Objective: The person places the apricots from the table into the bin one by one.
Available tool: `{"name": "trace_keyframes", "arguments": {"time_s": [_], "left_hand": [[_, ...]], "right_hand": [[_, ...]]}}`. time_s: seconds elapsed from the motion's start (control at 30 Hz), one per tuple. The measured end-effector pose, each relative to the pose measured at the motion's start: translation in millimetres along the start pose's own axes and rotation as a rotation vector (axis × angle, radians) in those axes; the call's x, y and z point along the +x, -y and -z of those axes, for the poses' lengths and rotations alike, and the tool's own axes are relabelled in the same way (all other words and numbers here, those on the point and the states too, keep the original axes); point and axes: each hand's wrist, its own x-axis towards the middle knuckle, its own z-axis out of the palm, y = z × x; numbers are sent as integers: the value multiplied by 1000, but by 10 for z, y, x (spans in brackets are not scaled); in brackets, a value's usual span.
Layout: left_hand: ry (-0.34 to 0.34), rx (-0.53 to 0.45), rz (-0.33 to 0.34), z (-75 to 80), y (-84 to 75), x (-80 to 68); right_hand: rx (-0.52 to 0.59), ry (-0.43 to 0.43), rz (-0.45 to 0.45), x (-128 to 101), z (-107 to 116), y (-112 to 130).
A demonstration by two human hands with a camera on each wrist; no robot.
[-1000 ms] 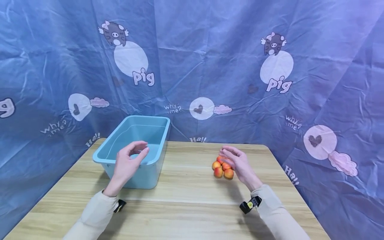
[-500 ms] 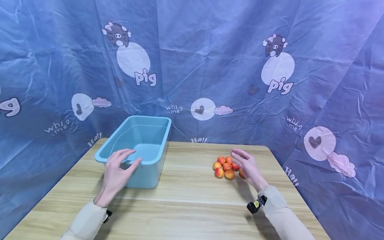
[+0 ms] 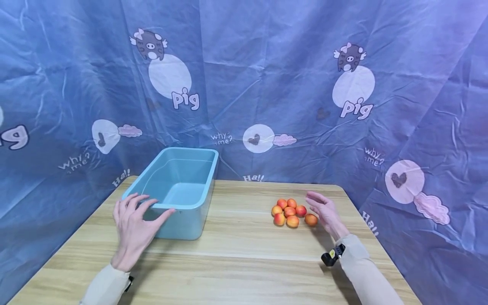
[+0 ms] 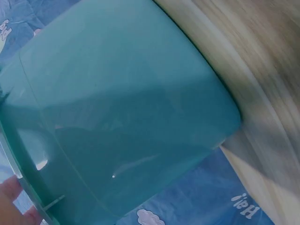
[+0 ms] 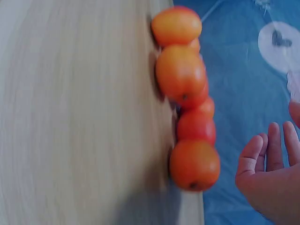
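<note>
A light-blue plastic tub stands on the left of the table. My left hand is at its front left corner, fingers spread and fingertips right at the rim. The left wrist view shows fingertips by the tub's rim and the outside of its wall. On the right lie several small orange-red fruits that look like apricots, in a loose cluster with one apricot a little apart. Just right of that one, my right hand hovers with relaxed fingers, holding nothing; the right wrist view also shows this hand beside the fruit.
Both stand on a light wooden table with rounded back corners. A blue curtain printed with pigs and words hangs behind and along both sides. Bare wood lies between the tub and the fruit.
My left hand has moved left and down, from over the tub's front to its front left corner, fingers spreading. My right hand has moved right, off the fruit, uncovering more of it.
</note>
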Motion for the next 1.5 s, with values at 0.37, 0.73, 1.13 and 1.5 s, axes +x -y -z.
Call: {"name": "trace_keyframes", "arguments": {"time_s": [0.37, 0.73, 1.13, 1.5], "left_hand": [[15, -36, 4, 12, 30, -40], [19, -59, 26, 33, 22, -30], [-25, -105, -7, -8, -43, -61], [-21, -85, -8, 2, -57, -95]], "right_hand": [[-171, 152, -115, 77, 266, -175], [-347, 379, -32, 162, 534, -252], [-388, 442, -48, 187, 616, -269], [-420, 430, -52, 169, 575, -294]]}}
